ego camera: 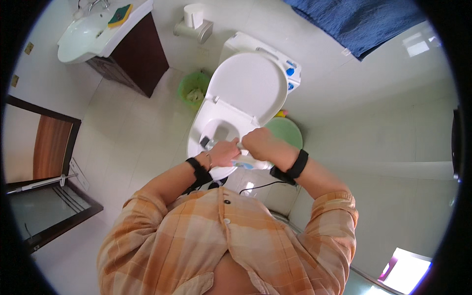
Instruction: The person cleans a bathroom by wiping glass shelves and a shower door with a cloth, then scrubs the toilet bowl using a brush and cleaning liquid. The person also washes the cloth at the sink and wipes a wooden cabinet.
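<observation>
Both my hands are close together over the near part of the white toilet bowl (197, 127). My left hand (222, 153) is closed around a slim pale tool with a black tip (205, 142), which points left over the bowl's opening. My right hand (260, 143), slightly blurred, forms a fist at the tool's other end, where a pale shaft shows between the hands. A white bottle (251, 163) with a blue and green label lies sideways below my hands, its left end against my left hand. What supports the bottle is partly hidden. The toilet lid (247, 86) is raised against the cistern.
Left of the toilet stands a green waste bin (191, 88); at its right is a green basin (285, 132). A sponge (120, 16) rests on the washbasin (83, 35). A toilet roll (193, 16) sits on its wall holder. A blue towel (354, 25) hangs upper right.
</observation>
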A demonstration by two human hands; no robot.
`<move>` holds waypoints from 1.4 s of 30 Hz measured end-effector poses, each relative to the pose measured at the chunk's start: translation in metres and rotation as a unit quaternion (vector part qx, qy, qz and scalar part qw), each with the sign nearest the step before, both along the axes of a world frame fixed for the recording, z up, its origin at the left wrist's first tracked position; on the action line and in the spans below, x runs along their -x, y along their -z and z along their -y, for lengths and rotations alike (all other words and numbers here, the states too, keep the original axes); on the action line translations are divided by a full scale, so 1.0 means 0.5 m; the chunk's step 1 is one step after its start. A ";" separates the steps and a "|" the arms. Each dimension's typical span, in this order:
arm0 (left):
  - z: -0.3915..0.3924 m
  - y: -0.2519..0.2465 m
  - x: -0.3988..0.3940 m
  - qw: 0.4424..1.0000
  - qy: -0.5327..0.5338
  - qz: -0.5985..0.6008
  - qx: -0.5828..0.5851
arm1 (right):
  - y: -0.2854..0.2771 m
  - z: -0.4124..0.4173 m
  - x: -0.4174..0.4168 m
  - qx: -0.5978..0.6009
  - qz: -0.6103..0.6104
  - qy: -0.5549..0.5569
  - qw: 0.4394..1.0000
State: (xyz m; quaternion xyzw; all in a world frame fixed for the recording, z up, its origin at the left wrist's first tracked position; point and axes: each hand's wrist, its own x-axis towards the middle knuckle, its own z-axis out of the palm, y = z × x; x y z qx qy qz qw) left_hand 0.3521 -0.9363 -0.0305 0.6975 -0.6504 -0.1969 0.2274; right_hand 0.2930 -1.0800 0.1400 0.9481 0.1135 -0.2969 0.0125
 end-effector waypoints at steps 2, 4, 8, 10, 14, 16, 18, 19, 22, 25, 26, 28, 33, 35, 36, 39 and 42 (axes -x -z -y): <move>-0.004 0.011 0.011 1.000 -0.007 -0.020 0.021 | 0.034 -0.002 0.023 0.001 -0.028 0.051 0.998; -0.012 0.006 0.015 0.999 0.018 -0.006 -0.042 | 0.084 0.009 0.046 -0.014 -0.013 0.133 0.991; -0.068 0.004 0.006 0.995 0.057 -0.005 -0.083 | 0.099 0.063 0.089 -0.062 -0.004 0.238 0.969; -0.112 0.003 -0.010 0.997 0.046 0.002 -0.065 | 0.103 0.082 0.124 -0.072 -0.019 0.284 0.956; -0.176 0.077 -0.087 0.984 -0.044 -0.040 -0.167 | 0.187 0.103 0.236 -0.072 0.024 0.343 0.936; -0.198 0.083 -0.131 0.972 -0.136 -0.075 -0.177 | 0.232 0.087 0.293 -0.088 0.047 0.389 0.916; -0.200 0.093 -0.166 0.968 -0.180 -0.073 -0.156 | 0.283 0.072 0.345 -0.111 0.074 0.422 0.897; -0.195 0.099 -0.180 0.966 -0.201 -0.070 -0.146 | 0.313 0.067 0.370 -0.126 0.089 0.433 0.888; -0.166 0.123 -0.211 0.943 -0.266 -0.071 -0.186 | 0.358 0.048 0.412 -0.160 0.104 0.474 0.859; -0.124 0.155 -0.231 0.932 -0.293 -0.090 -0.192 | 0.370 0.041 0.420 -0.199 0.069 0.517 0.830; -0.109 0.166 -0.231 0.932 -0.309 -0.087 -0.170 | 0.372 0.048 0.424 -0.213 0.052 0.530 0.819; -0.061 0.158 -0.228 0.926 -0.319 -0.081 -0.185 | 0.405 0.063 0.448 -0.237 0.043 0.550 0.800; 0.022 0.203 -0.243 0.898 -0.349 -0.124 -0.236 | 0.435 0.092 0.474 -0.272 0.037 0.560 0.781; 0.052 0.228 -0.257 0.883 -0.358 -0.166 -0.255 | 0.442 0.098 0.477 -0.285 0.018 0.582 0.762; 0.070 0.232 -0.259 0.884 -0.357 -0.164 -0.253 | 0.453 0.102 0.484 -0.288 0.033 0.581 0.761; 0.115 0.250 -0.270 0.878 -0.357 -0.163 -0.273 | 0.479 0.110 0.501 -0.304 0.060 0.577 0.756; 0.134 0.281 -0.287 0.865 -0.361 -0.220 -0.271 | 0.492 0.117 0.509 -0.322 0.047 0.580 0.747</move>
